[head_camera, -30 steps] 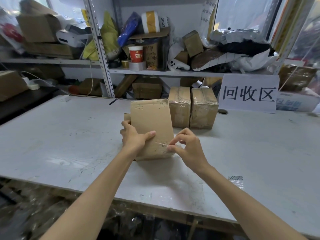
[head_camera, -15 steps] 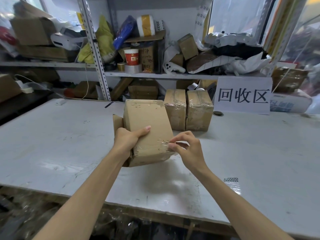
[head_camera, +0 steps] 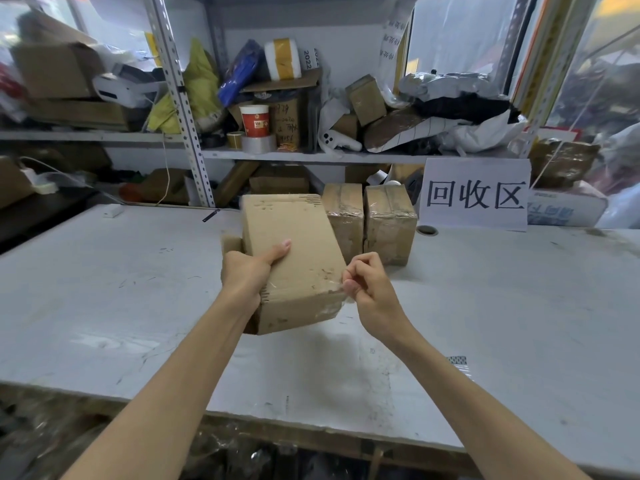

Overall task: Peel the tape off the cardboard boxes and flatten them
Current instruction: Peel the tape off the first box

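Grips a cardboard box [head_camera: 294,251] in the left hand [head_camera: 247,271], thumb laid across the top face and the other fingers wrapped round the left side, mostly out of sight. Holds it tilted, just above the middle of the tabletop [head_camera: 502,306]. Pinches a loose end of clear tape [head_camera: 329,292] at the box's near right corner with the right hand [head_camera: 370,289], fingers curled tight on it.

Looks like the peeling step, barely begun on this box, with tape clinging across the corner and down the front face. Next calls for a steady pull along the seam, braced by the left hand, lest the thin film tear short.

Toward the far edge of the tabletop, two more taped boxes [head_camera: 367,220] side by side, beside a white sign [head_camera: 476,194] in Chinese characters. Near the right front edge, a stray strip of tape [head_camera: 459,363]. White, scuffed, scratched surface. Behind, a metal shelf [head_camera: 311,155] crammed with cartons, bags and tape rolls.
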`<state>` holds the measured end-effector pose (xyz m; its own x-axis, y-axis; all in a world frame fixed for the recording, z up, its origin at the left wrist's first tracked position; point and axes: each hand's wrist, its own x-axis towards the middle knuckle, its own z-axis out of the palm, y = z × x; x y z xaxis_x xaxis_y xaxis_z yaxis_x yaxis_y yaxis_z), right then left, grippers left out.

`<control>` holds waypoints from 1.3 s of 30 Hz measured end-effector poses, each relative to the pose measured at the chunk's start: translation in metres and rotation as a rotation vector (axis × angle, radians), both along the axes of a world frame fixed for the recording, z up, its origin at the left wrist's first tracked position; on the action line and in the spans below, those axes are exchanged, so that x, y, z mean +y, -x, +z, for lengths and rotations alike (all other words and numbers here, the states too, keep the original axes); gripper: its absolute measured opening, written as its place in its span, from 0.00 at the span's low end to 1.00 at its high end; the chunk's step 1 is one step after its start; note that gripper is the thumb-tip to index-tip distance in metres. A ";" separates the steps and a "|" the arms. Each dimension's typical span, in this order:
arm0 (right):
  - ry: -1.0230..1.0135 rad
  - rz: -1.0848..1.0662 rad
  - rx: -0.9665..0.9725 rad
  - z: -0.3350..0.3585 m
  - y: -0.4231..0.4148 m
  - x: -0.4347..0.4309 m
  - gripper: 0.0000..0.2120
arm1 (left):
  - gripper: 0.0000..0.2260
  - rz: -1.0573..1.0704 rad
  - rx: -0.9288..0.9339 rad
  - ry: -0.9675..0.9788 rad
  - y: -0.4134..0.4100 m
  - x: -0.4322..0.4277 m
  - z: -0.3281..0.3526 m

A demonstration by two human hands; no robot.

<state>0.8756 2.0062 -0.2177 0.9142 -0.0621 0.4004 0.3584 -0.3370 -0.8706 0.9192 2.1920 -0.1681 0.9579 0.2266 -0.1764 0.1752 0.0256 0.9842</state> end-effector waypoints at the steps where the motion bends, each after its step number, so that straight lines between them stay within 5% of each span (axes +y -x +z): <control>1: -0.033 0.040 0.009 0.001 0.002 -0.002 0.13 | 0.22 0.002 0.010 0.023 0.000 0.001 -0.001; 5: -0.079 0.063 -0.001 0.009 0.008 -0.009 0.04 | 0.17 -0.050 0.023 0.067 0.004 0.000 -0.005; 8: -0.101 0.097 -0.052 0.012 0.007 -0.018 0.17 | 0.19 -0.077 0.030 0.099 0.004 0.001 -0.006; 20: 0.008 0.053 -0.087 0.017 0.006 -0.023 0.01 | 0.23 -0.077 -0.019 0.101 0.001 -0.002 -0.021; 26: -0.073 0.011 -0.056 0.022 0.005 -0.023 0.07 | 0.43 -0.024 -0.277 -0.225 0.000 -0.016 -0.039; 30: -0.162 0.120 -0.005 0.028 0.005 -0.028 0.11 | 0.37 -0.066 -0.420 -0.388 -0.004 -0.014 -0.043; 33: -0.095 0.085 -0.023 0.028 0.003 -0.026 0.11 | 0.41 -0.257 -0.374 -0.581 0.001 -0.017 -0.048; 36: -0.119 0.089 0.029 0.023 0.003 -0.021 0.07 | 0.45 -0.511 -0.534 -0.876 0.009 -0.024 -0.050; 39: 0.005 0.121 0.005 0.024 0.004 -0.017 0.07 | 0.37 -0.665 -0.564 -0.892 0.005 -0.027 -0.042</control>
<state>0.8717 1.9897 -0.1935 0.9168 0.0512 0.3960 0.3926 -0.2962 -0.8707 0.9138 2.1651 -0.2102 0.8244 -0.5015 0.2623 -0.5541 -0.6206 0.5548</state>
